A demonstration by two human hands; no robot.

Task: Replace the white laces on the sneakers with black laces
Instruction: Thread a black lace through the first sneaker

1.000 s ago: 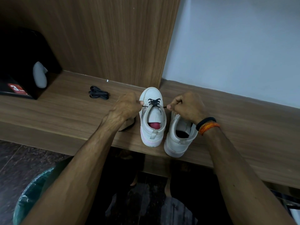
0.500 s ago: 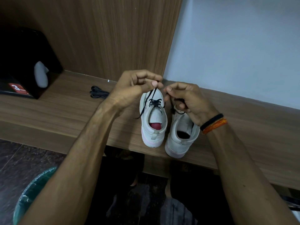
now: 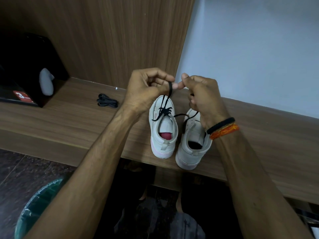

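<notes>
Right hand (image 3: 202,95) covers the right sneaker's (image 3: 193,144) toe at the bench's (image 3: 69,121) front edge, fingers curled on the black lace (image 3: 170,88). Left hand (image 3: 146,88) pinches that lace above the left sneaker (image 3: 164,135), red insole inside.

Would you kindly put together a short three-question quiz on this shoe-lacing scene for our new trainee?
1. True or false: the left sneaker already has a black lace threaded through its eyelets.
2. Which hand wears the wristbands? A) left B) right
3. Fill in: a spare bundle of black lace lies on the wooden ____, to the left of the shoes.

Key: 1 true: the left hand and right hand each pinch part of that lace. 2 B. 3 shelf.
</notes>
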